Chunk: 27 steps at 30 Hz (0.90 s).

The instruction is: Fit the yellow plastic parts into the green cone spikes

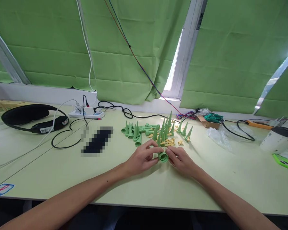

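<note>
My left hand (144, 157) is closed on a green plastic plant-watering spike (163, 157) low over the table, the round open end of the spike facing me. Against the right side of that end, my right hand (181, 159) is closed in a pinch; whatever lies between its fingertips is hidden. Just beyond both hands is a pile of small yellow cross-shaped valves (169, 142). More green spikes (136, 132) stand point up or lie around the pile, and some at the right (189, 134) have yellow valves by their bases.
A black headset (36, 118) and a white power strip (86, 111) are at the left, with loose cables around them. A blurred dark object (98, 140) lies nearer. At the right are a small cardboard box (208, 122), plastic bags (219, 139), a white cup (279, 140) and a green-cased phone (285, 162).
</note>
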Tool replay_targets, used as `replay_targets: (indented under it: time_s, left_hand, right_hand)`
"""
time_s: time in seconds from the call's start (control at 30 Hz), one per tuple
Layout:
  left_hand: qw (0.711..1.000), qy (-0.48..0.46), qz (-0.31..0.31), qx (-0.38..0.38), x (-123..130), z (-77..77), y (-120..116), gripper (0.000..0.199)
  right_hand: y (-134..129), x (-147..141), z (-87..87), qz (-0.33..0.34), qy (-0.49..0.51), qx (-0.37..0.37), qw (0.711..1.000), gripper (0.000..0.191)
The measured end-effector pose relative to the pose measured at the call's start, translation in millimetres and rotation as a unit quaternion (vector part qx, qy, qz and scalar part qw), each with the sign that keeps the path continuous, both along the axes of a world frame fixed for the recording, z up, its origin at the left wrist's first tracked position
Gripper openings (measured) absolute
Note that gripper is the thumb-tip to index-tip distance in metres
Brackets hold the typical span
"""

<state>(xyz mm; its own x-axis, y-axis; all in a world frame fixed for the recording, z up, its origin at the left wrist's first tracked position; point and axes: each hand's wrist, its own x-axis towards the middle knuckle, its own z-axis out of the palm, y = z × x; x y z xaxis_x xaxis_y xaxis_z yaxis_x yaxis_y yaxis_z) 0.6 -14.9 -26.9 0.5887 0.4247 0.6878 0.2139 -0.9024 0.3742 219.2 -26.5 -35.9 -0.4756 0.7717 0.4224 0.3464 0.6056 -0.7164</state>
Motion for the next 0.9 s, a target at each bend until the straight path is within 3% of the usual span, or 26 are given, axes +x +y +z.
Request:
replay_targets:
  time_s: [0.4,0.73,0.9]
  left_hand:
    - [1.0,0.003,0.016,0.009,1.3,-1.4,0.9,0.031]
    - [0.986,-0.016,0.089,-0.141,4.4,1.2,-0.6,0.011]
    - [0.976,-0.01,0.084,-0.201,7.7,7.8,-1.3,0.024]
  right_hand:
    - [-2.3,-1.6,3.1,-0.01,-0.011,-0.007,1.0,0.044]
    - [-2.2,0.9,3.6,-0.03,0.033,0.007,0.999,0.042]
    - [-1.4,2.1,1.9,-0.039,0.042,0.014,0.998,0.039]
